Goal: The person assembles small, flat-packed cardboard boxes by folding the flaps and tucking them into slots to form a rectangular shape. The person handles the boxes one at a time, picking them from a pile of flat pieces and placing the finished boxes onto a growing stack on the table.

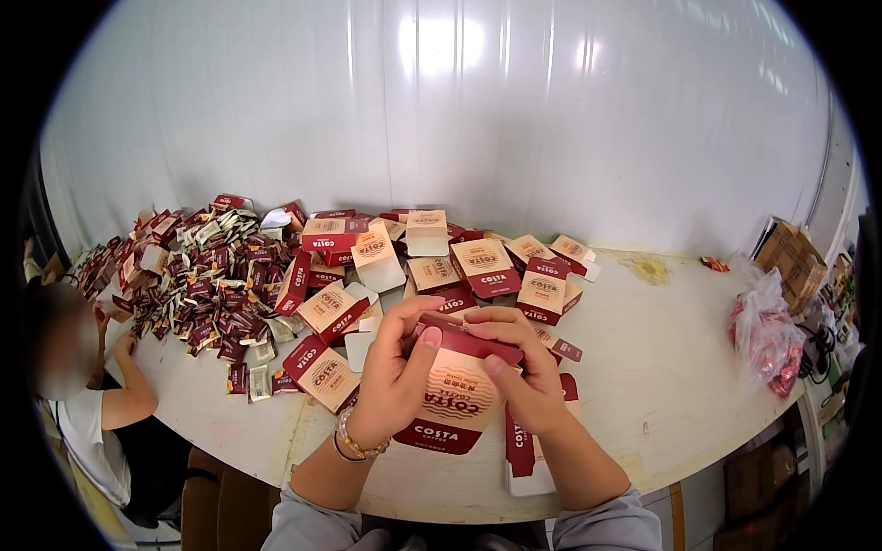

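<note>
A maroon and cream cardboard box is between my two hands, its printed broad side facing up toward me. My left hand, with a beaded bracelet at the wrist, grips the left side and the upper end, thumb on the front. From the other side my right hand holds the upper right corner, thumb pressed on the front and fingers bent over the maroon end. The fingertips meet near the end flap, partly hiding it. Under my right forearm a flat-looking carton lies partly covered.
Several similar boxes lie jumbled beyond my hands. A heap of small sachets spreads to the left, where a person's arm reaches the table. On the right are a plastic bag of red packets and a brown carton.
</note>
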The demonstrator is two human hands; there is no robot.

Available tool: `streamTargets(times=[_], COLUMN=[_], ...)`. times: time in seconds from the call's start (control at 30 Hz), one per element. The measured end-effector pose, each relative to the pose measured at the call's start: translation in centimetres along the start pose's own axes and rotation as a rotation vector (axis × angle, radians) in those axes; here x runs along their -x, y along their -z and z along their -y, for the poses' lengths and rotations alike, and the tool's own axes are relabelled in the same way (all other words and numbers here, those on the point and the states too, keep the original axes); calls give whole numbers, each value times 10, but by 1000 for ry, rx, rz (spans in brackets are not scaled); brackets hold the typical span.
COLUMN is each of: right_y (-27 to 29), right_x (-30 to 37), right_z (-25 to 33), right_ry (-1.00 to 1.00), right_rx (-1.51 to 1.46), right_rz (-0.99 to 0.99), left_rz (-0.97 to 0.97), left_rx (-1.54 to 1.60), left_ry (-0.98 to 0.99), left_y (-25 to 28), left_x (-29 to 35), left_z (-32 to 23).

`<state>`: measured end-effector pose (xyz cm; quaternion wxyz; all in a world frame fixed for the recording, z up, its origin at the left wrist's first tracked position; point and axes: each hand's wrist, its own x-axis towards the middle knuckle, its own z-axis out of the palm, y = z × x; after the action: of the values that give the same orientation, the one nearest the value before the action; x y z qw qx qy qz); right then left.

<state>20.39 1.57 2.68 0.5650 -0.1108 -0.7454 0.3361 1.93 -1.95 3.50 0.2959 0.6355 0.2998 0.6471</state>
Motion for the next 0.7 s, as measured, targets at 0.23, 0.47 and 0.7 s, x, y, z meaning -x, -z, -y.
streamTargets(times=[0.23, 0.47, 0.7], right_y=[-8, 1, 9], right_x=[5, 5, 2], right_z=[-9, -11, -13], right_ry=[-15, 162, 287], right_rx=[-41, 183, 166], right_rz=[-97, -150, -18], left_rz=[30, 105, 50], left_rx=[20, -84, -85], left_ry=[23, -153, -210], left_y=[-2, 1, -4], left_x=[2, 1, 5], left_z=[-6, -3, -4])
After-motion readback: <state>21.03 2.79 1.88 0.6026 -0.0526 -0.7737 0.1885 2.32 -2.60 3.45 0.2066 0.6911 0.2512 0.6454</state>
